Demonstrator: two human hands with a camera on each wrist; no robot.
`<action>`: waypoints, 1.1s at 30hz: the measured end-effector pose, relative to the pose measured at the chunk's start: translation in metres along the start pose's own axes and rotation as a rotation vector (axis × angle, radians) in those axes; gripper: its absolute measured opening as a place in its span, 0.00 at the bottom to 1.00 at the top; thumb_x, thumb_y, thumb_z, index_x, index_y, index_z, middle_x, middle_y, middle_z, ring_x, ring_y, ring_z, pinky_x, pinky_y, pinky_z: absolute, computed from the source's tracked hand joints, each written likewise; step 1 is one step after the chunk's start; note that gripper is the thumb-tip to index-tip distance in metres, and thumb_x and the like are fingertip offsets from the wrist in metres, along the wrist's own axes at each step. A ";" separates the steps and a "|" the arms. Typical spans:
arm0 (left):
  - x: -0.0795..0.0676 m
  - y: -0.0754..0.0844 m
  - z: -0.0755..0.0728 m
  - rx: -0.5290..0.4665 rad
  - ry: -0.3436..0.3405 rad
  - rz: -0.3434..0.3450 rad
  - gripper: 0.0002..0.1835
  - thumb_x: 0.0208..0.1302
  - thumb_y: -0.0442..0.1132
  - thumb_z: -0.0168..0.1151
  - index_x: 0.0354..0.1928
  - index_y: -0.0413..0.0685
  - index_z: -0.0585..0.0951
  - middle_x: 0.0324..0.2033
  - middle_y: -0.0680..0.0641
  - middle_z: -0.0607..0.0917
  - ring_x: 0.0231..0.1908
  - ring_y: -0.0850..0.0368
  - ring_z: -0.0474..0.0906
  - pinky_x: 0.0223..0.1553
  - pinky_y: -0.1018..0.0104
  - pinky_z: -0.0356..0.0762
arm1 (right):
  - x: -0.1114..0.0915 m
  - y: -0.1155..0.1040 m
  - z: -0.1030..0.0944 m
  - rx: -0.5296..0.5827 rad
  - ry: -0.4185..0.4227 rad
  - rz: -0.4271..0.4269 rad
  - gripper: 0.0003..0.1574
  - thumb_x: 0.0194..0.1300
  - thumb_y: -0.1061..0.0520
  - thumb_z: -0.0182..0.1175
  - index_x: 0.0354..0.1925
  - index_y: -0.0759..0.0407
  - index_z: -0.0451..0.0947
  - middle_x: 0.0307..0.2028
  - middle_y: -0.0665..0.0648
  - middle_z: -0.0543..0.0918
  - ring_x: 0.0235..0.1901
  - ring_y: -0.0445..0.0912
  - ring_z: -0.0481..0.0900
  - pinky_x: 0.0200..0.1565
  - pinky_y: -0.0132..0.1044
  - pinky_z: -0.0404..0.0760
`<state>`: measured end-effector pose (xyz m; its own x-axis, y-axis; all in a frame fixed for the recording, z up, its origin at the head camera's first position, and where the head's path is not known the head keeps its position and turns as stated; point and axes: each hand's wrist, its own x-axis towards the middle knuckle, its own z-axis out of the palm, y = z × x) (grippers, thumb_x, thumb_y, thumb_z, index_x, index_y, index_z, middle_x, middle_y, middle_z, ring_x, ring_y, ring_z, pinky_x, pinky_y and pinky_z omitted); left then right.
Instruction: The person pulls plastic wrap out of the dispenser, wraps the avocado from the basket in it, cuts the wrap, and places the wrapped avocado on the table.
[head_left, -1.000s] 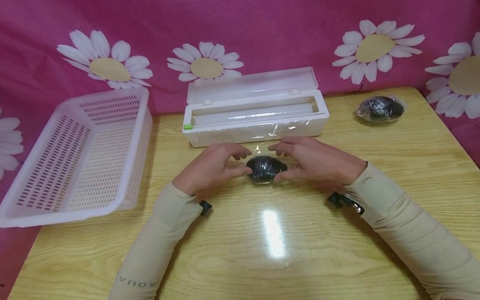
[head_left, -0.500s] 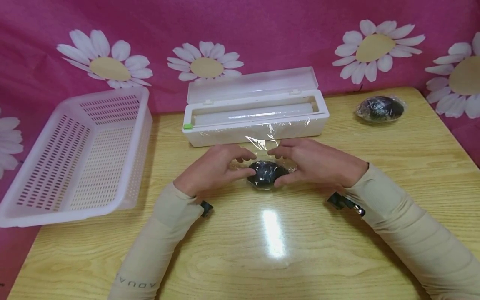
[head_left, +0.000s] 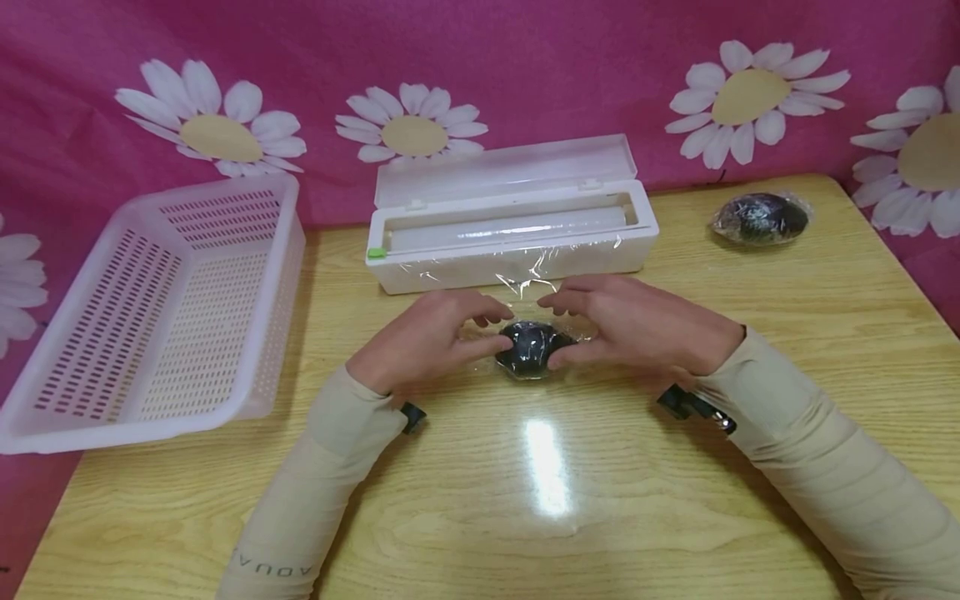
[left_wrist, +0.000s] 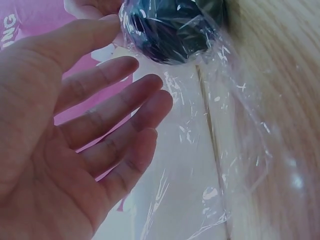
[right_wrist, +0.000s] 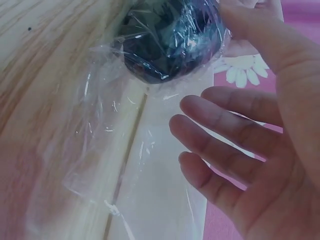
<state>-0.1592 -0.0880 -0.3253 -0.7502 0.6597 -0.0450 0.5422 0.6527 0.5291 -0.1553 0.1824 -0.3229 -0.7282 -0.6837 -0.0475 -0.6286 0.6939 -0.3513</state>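
A dark, oval avocado (head_left: pixel 531 350) lies on the table in front of the person, wrapped in clear cling film. From its far side the film (right_wrist: pixel 102 130) stretches to the long white dispenser box (head_left: pixel 517 262). The left hand (head_left: pixel 423 337) is at the avocado's left end, its thumb tip against the wrapped fruit and its other fingers spread loosely beyond it. Mirroring this, the right hand (head_left: pixel 637 321) has its thumb at the right end, with relaxed fingers apart from the fruit. Both wrist views show the palms facing the film, fingers not closed around anything.
The dispenser's lid (head_left: pixel 506 171) stands raised, showing the film roll (head_left: pixel 517 229) inside. To the left is a white perforated basket (head_left: pixel 258 350). Another film-wrapped avocado (head_left: pixel 761 219) lies at the back right of the table. A pink flowered cloth (head_left: pixel 540 75) hangs behind.
The avocado has come slightly closer to the person, with film drawn out between it and the box. Both hands stay at its ends and have barely moved.
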 end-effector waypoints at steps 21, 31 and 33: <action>-0.012 -0.018 -0.021 0.084 0.266 0.000 0.13 0.73 0.44 0.65 0.50 0.46 0.88 0.47 0.48 0.92 0.52 0.53 0.87 0.60 0.55 0.83 | -0.007 0.036 -0.031 -0.032 0.358 0.054 0.26 0.67 0.46 0.70 0.56 0.60 0.84 0.47 0.61 0.87 0.42 0.53 0.85 0.47 0.53 0.84; -0.023 -0.026 -0.046 0.225 0.326 -0.069 0.11 0.72 0.43 0.63 0.46 0.45 0.89 0.44 0.45 0.92 0.49 0.47 0.86 0.57 0.52 0.82 | -0.004 0.060 -0.033 -0.069 0.423 0.092 0.25 0.69 0.46 0.68 0.54 0.64 0.83 0.46 0.64 0.87 0.43 0.57 0.86 0.48 0.54 0.85; -0.025 -0.028 -0.048 0.240 0.342 -0.076 0.11 0.72 0.43 0.63 0.45 0.45 0.89 0.42 0.45 0.92 0.47 0.47 0.86 0.53 0.52 0.83 | -0.004 0.063 -0.033 -0.076 0.432 0.092 0.25 0.68 0.47 0.69 0.54 0.64 0.83 0.47 0.65 0.86 0.43 0.58 0.86 0.49 0.56 0.84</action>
<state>-0.1738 -0.1408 -0.2985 -0.8518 0.4712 0.2290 0.5231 0.7897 0.3206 -0.2014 0.2362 -0.3143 -0.8191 -0.4728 0.3248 -0.5625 0.7729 -0.2935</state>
